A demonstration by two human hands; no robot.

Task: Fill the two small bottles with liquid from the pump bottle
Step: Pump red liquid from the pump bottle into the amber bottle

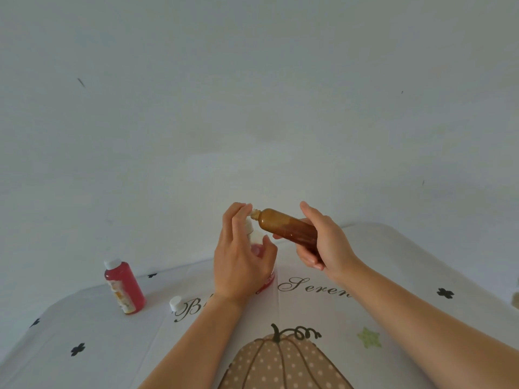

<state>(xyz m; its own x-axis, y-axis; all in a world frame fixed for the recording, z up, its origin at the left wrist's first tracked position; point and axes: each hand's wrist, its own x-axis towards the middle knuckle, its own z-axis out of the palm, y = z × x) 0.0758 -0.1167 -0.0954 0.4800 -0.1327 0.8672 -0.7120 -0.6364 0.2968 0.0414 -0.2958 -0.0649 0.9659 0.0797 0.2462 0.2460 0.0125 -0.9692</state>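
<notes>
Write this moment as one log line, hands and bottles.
left hand: grips pump bottle | right hand: holds brown bottle tilted, neck at pump nozzle | red bottle: capped, standing | loose cap: beside it

- The pump bottle [256, 237] stands on the table at the centre. It is clear with pink-red liquid and a white pump head, and is mostly hidden behind the left hand [238, 262], which grips it with fingers up at the pump.
- An amber small bottle [283, 226] is held in the right hand [328, 242]. It is uncapped and tipped nearly sideways, its pale neck touching the pump's spout.
- A second small bottle [125, 287] stands well to the left, full of red liquid, labelled and white-capped.
- A loose white cap [175, 303] lies just beside the second small bottle.
</notes>
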